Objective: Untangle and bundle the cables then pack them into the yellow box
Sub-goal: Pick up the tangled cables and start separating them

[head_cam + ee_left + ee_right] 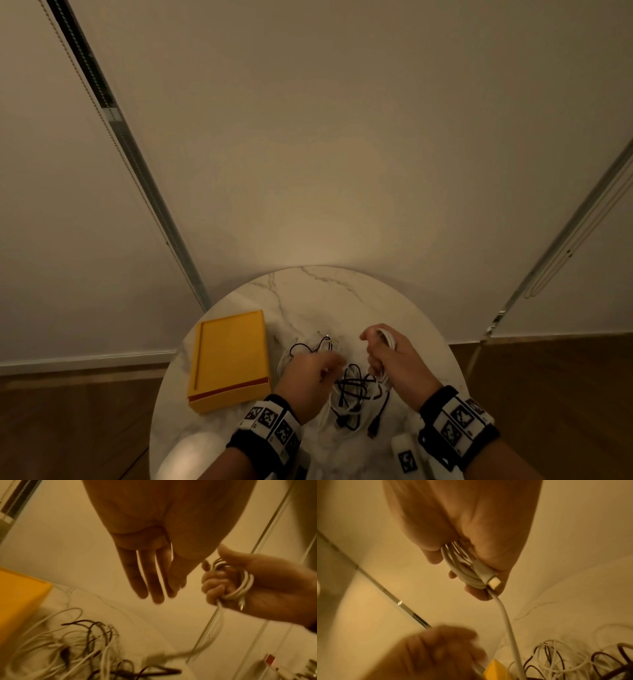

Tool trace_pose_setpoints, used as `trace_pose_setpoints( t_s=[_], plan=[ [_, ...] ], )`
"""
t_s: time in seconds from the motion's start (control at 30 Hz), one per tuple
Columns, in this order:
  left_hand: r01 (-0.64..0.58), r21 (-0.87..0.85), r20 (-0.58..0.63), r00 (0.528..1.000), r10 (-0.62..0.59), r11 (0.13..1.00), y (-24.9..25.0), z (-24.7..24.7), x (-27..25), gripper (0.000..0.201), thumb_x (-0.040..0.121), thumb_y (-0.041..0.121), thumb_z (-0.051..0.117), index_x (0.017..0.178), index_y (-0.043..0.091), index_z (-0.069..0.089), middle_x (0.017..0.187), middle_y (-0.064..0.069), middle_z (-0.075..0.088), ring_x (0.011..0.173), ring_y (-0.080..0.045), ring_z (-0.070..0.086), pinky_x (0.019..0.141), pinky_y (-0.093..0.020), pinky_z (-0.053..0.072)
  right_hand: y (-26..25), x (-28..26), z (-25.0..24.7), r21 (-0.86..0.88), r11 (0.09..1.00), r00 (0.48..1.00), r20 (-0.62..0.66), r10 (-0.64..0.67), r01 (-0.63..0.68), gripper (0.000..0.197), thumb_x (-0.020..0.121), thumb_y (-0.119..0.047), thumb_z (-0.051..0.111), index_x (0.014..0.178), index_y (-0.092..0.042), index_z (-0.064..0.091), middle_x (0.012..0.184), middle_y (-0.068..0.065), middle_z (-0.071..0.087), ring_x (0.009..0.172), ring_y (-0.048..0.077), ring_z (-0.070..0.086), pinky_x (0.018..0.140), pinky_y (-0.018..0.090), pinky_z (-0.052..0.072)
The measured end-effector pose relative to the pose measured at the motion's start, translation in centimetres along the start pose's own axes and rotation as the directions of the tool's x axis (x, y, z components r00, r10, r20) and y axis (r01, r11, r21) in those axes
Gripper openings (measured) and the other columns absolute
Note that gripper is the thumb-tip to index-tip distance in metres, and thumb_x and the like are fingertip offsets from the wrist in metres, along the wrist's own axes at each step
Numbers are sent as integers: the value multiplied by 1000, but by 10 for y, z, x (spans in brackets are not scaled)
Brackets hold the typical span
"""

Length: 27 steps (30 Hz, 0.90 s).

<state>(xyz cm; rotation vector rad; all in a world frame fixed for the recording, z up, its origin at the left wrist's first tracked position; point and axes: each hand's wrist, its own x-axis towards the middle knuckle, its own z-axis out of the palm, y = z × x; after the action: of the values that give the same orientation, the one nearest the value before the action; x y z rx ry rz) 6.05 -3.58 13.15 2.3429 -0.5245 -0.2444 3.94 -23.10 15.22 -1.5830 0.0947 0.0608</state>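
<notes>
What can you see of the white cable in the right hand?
The white cable looks like smooth round plastic. Several loops of it are coiled into a small bundle that the right hand grips above the marble table. A white connector housing with a squarish tip lies against the coil by the palm. One uncoiled length hangs from the fist toward the tangled cables below; the other end is not clear.

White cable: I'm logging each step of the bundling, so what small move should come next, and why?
Probably another wrap: the right hand grips a half-made coil of the white cable, whose tail still runs down into the tangle, while the left hand hangs open beside it, free to feed slack.
</notes>
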Motion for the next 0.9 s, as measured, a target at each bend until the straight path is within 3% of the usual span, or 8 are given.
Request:
trace_pose_setpoints(
  t_s=[0.07,0.13,0.27,0.37,0.47,0.6,0.73,0.9],
  plan=[
    [38,102,224,973,-60,994,-18,8,-5,22,98,19,58,115,24,71,111,6,73,98,-7,68,92,-28,56,-3,2,-4,230,972,997,-51,54,-41,36,95,-42,56,91,-7,57,65,5,34,57,16,35,54,32,37],
    [76,28,340,937,-81,997,-27,15,-13,21,95,20,65,114,21,73,113,4,74,98,-8,69,92,-31,57,-6,5,-7,440,892,988,-61,139,-99,34,95,-42,56,90,-8,53,66,4,33,57,15,32,51,29,33],
    [198,-405,292,953,-79,893,-20,26,-26,25,90,6,72,113,14,74,106,-3,77,94,-7,73,81,-22,57,-5,8,-10,672,728,967,-71,246,-136,34,97,-45,53,92,-12,51,66,2,37,55,14,33,49,27,33],
    [213,-656,265,963,-43,724,-7,26,-30,35,86,-9,69,108,17,75,103,-7,78,97,-15,73,84,-28,57,-4,7,-7,696,710,947,-146,287,-108,34,100,-45,52,91,-13,50,65,1,36,53,13,33,47,26,34],
    [186,-731,253,967,8,656,6,20,-28,52,81,-16,70,119,19,70,101,-9,77,92,-18,73,83,-33,58,-2,7,-3,679,726,935,-182,304,-105,34,101,-45,50,93,-12,49,65,1,36,53,13,33,48,27,33],
    [76,-705,195,977,91,705,20,10,-24,50,80,-11,74,117,23,74,99,-5,76,90,-20,72,85,-48,57,-2,4,7,663,735,929,-169,329,-140,35,102,-45,50,96,-11,49,65,2,36,54,13,33,49,28,34],
    [-224,-403,5,969,247,887,24,8,-22,24,81,12,81,102,24,80,112,3,62,101,-6,61,80,-16,50,-4,2,15,665,730,931,-146,334,-157,36,102,-46,51,98,-11,49,66,2,36,56,15,34,49,29,36],
    [-327,-304,-46,943,329,895,30,11,-25,7,89,21,72,85,27,72,102,14,57,96,3,55,82,-10,41,-3,-1,17,632,758,933,-153,327,-162,39,100,-49,50,101,-10,51,66,3,40,56,16,38,53,31,37]
  ],
)
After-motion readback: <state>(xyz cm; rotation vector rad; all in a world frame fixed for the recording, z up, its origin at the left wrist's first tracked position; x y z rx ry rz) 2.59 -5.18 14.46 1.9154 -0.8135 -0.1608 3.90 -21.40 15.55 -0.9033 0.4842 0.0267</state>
